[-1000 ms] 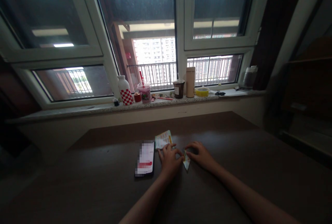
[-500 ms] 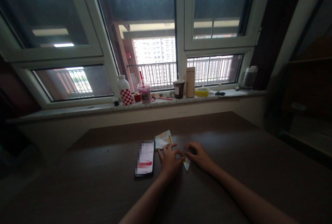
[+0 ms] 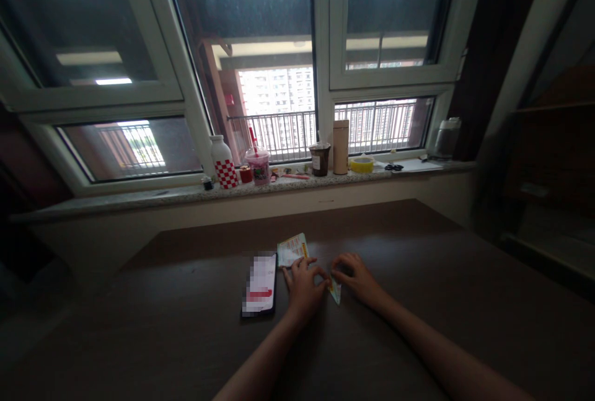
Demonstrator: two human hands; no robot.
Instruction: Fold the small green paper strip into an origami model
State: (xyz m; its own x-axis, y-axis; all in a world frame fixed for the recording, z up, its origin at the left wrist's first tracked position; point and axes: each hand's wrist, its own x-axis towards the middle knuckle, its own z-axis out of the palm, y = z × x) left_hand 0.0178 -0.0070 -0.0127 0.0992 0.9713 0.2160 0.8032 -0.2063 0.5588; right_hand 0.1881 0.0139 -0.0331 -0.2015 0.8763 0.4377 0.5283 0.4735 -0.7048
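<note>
A small folded piece of patterned paper (image 3: 335,292), pale with yellow marks and a pointed lower end, lies on the dark table between my hands. My left hand (image 3: 304,286) pinches its left edge between thumb and forefinger, the other fingers spread towards a printed sheet (image 3: 292,250). From the right, my right hand (image 3: 352,272) has thumb and fingertips closed on the paper's upper part, which they partly hide. Left of my left hand lies a phone (image 3: 260,283) with a lit, partly blurred-out screen.
The brown table (image 3: 186,339) reaches to the wall under the window. On the stone sill (image 3: 181,193) stand a checkered bottle (image 3: 225,165), a pink drink cup (image 3: 258,165), a dark cup (image 3: 320,159), a tan flask (image 3: 341,147), yellow tape (image 3: 362,165) and scissors (image 3: 394,167).
The folded paper's pointed end has shifted slightly to the right and turned a little. Both hands stay in almost the same place, and the phone and printed sheet have not moved.
</note>
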